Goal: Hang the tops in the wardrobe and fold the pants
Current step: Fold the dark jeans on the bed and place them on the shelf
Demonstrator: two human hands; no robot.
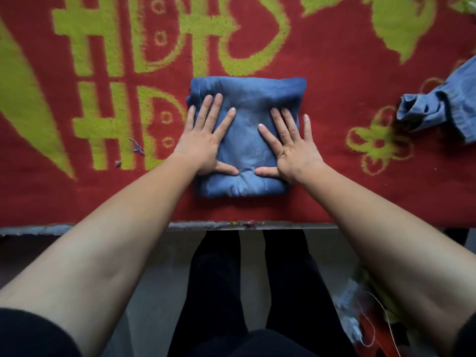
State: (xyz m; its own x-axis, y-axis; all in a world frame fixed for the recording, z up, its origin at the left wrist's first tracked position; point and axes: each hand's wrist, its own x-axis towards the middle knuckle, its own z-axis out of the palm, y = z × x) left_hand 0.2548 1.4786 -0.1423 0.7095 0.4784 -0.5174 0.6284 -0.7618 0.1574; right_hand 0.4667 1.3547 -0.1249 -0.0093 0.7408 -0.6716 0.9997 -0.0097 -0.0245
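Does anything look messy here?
Yes. A crumpled denim garment lies at the right edge of the red blanket, and a loose blue thread sits left of the neatly folded jeans.

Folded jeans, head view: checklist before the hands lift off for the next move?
1. Folded jeans form a compact rectangle: ok.
2. Left hand and right hand flat on top, fingers straight, gripping nothing: ok.
3. Jeans wholly on the red blanket, back from the table edge: ok.
4. Second denim garment at the right, apart from the jeans: ok.
5. That garment folded: not ok, crumpled.
6. That garment pants or a top: cannot tell.
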